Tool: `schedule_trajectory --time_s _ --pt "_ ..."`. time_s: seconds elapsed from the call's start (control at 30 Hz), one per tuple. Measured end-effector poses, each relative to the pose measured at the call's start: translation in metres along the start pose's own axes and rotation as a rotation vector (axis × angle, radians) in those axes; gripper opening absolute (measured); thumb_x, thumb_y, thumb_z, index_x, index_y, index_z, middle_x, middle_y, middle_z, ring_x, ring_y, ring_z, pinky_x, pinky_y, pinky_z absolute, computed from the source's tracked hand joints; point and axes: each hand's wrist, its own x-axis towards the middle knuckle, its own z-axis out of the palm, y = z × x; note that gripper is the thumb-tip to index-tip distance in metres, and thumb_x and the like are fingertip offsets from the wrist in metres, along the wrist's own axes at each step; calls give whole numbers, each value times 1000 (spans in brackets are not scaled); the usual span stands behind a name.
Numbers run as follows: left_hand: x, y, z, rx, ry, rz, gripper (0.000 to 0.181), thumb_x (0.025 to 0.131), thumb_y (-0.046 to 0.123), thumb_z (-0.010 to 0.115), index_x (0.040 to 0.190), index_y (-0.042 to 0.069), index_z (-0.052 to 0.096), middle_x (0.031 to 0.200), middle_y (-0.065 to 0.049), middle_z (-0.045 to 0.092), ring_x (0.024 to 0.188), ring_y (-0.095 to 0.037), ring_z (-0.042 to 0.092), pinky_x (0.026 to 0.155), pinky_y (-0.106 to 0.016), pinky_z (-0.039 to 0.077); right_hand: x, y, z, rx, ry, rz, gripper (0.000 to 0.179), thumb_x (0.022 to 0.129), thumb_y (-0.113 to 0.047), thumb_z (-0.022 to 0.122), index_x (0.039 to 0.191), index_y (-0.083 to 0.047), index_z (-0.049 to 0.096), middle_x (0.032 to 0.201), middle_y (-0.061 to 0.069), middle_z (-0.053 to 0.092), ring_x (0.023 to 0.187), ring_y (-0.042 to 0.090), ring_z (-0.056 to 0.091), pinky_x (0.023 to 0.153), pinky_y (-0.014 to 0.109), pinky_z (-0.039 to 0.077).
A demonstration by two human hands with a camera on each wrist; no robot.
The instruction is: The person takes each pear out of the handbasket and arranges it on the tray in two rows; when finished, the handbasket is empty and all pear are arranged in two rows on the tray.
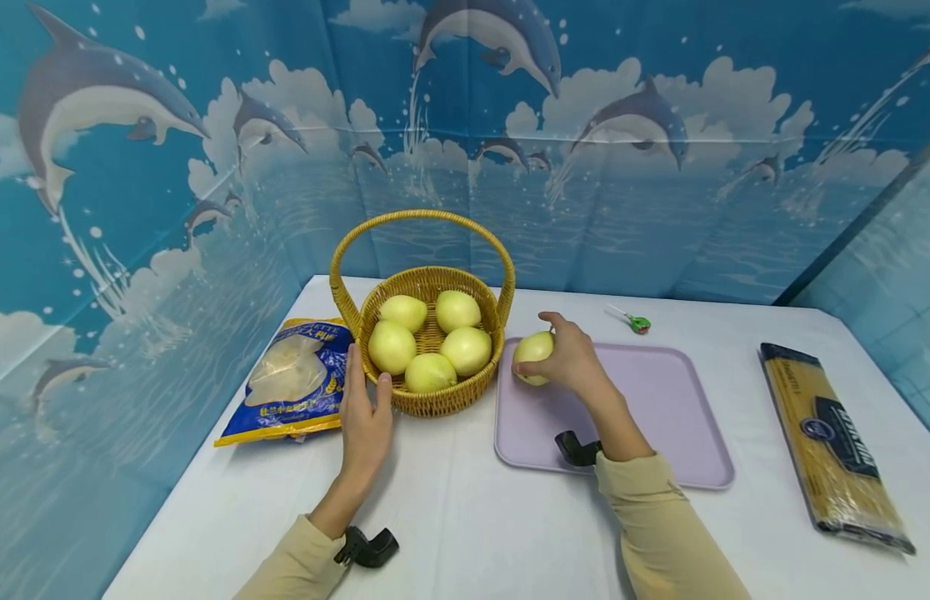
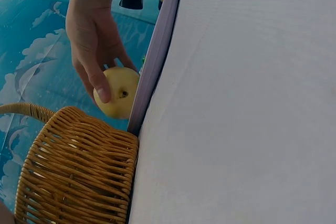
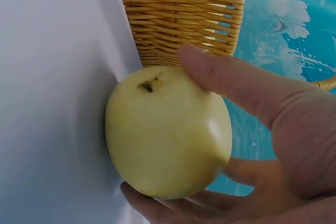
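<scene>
My right hand [image 1: 570, 357] grips a round, pale yellow-green pear [image 1: 535, 357] at the left end of a lilac tray [image 1: 645, 408]. In the right wrist view the thumb lies along one side of the pear [image 3: 168, 135] and the other fingers curl round the opposite side. A woven wicker basket [image 1: 435, 404] with a tall handle stands just left of the tray and holds several similar pears [image 1: 431, 372]. My left hand [image 1: 366, 425] is at the basket's front left side, its fingers extended along the rim. In the left wrist view, the right hand [image 2: 94, 35] appears beyond the basket.
A blue and yellow pasta bag [image 1: 288, 375] lies left of the basket, close to the left hand. Behind the tray is a small green-headed lollipop [image 1: 639, 324]. A long spaghetti pack [image 1: 832, 442] lies at the right. A dolphin-print curtain [image 1: 465, 167] borders the white table.
</scene>
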Motion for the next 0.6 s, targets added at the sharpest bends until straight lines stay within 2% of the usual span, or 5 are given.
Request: schedule_trajectory --time_s 0.13,0.27,0.4,0.6 --pt "0 0 -1 5 1 3 66 113 27 46 168 3 18 176 -19 15 163 -36 14 133 -55 15 2 4 7 -4 31 -34 84 81 -24 90 152 -1 49 143 28 59 130 51 53 103 63 51" --pt "0 2 -1 2 -4 1 66 113 26 46 168 2 18 176 -19 15 164 -34 14 133 -54 15 5 8 16 66 67 -110 78 79 -18 92 147 -6 55 143 24 61 126 47 59 102 60 52" --pt "0 3 0 -1 -6 6 66 113 27 46 168 1 18 176 -19 15 164 -33 13 133 -54 15 7 10 18 98 44 -140 83 81 -18 91 153 -11 51 151 22 57 129 44 59 104 59 52" --pt "0 1 -1 4 0 5 66 113 28 46 168 2 18 176 -19 16 164 -34 14 133 -54 15 5 6 10 40 -1 -121 91 83 -22 89 160 -11 42 156 24 52 133 47 56 108 61 49"
